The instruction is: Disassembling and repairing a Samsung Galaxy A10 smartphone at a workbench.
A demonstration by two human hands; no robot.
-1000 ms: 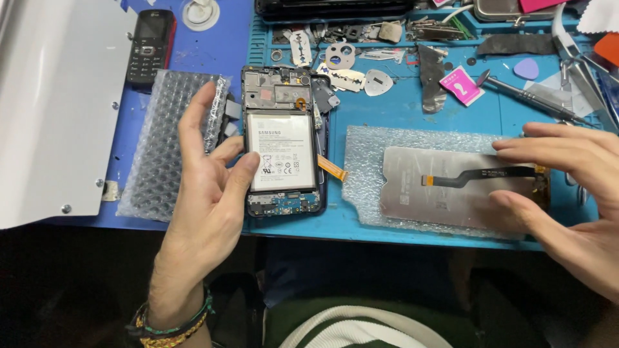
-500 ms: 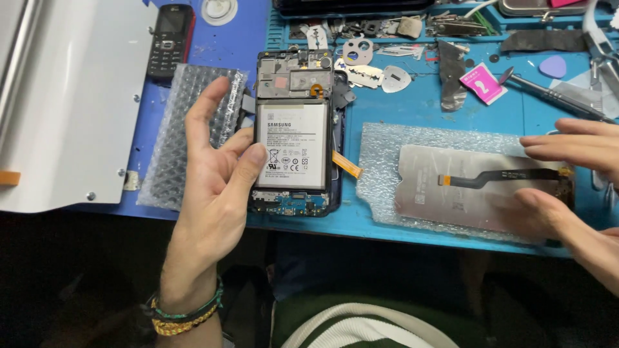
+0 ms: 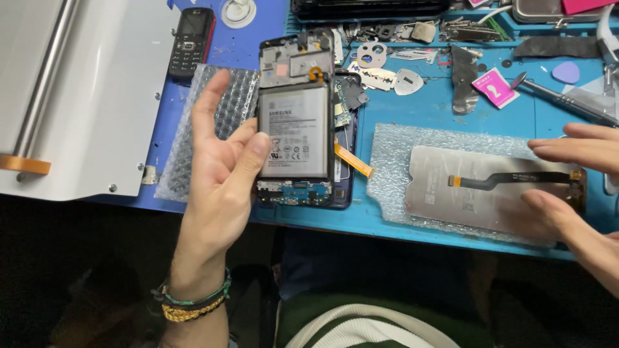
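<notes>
My left hand (image 3: 219, 180) grips the left edge of an opened phone frame (image 3: 296, 129), thumb on its grey battery, holding it tilted up above a dark blue phone part (image 3: 346, 161) on the blue mat (image 3: 419, 103). An orange flex strip (image 3: 353, 161) sticks out beside it. My right hand (image 3: 567, 222) pinches the right end of a grey display panel (image 3: 477, 203) with a black flex cable (image 3: 509, 179). The panel lies on a sheet of bubble wrap (image 3: 393, 154).
A second bubble wrap sheet (image 3: 180, 154) lies behind my left hand, and a black keypad phone (image 3: 190, 42) beyond it. A white metal housing (image 3: 77, 96) fills the left. Loose metal shields (image 3: 387, 71), a pink packet (image 3: 494, 87), a purple pick (image 3: 566, 72) and a screwdriver (image 3: 561, 100) lie at the back.
My left hand has tilted the phone frame up off the dark blue part. My right hand stays on the display panel's right end.
</notes>
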